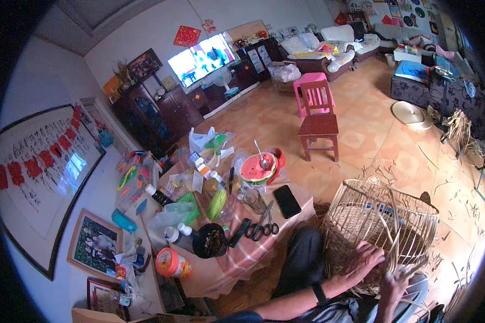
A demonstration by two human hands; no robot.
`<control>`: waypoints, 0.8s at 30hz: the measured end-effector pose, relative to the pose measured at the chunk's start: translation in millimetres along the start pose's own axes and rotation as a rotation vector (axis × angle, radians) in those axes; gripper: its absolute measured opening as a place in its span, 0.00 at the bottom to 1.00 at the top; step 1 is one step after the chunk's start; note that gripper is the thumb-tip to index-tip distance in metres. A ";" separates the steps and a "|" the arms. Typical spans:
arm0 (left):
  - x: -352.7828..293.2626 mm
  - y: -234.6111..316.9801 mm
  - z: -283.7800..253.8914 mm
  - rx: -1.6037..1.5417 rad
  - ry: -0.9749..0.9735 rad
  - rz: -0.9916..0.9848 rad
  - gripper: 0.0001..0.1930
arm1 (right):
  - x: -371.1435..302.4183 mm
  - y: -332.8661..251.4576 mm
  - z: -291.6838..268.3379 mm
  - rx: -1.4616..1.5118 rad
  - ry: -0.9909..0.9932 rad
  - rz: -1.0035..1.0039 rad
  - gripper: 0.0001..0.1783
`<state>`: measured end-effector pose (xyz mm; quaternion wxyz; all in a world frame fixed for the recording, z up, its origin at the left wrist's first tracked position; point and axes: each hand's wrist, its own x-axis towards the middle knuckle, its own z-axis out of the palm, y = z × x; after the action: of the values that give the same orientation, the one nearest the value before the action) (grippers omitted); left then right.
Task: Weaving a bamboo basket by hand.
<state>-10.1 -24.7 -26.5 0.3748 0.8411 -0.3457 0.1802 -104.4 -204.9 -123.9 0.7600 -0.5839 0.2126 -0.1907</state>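
Note:
A half-woven wicker basket (346,216) stands between my knees at the lower right, with bare upright stakes above its densely woven lower wall. My left hand (365,260) is curled over the near side of the weave, its fingers bent against the wall. Close to its right, my right hand (395,282) is closed around pale dried strips (392,237), which rise up across the stakes. The fingertips of both hands are partly hidden. A dark band (319,293) circles my left wrist.
Left of me, a cluttered table (253,257) holds scissors (265,228), a phone (287,201), a dark bowl (209,240), a cut watermelon (257,168) with a spoon, and bottles. A wooden chair (318,125) stands ahead. Scraps of strip litter the tiled floor (409,161).

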 end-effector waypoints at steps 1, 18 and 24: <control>-2.2 -1.8 2.8 -0.032 -0.043 -0.003 0.07 | -10.4 5.5 -3.2 0.108 -0.033 -0.026 0.20; -9.1 6.4 3.2 0.076 -0.135 -0.041 0.10 | 7.9 -101.6 17.3 -0.029 -0.216 0.265 0.18; -14.4 0.9 3.7 -0.062 0.030 -0.029 0.11 | -12.7 -86.1 48.6 -0.415 -0.328 0.036 0.10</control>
<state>-20.6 -21.6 -36.6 0.4085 0.8313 -0.3331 0.1763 -92.1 -180.0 -28.1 0.6516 -0.7464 0.1313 -0.0325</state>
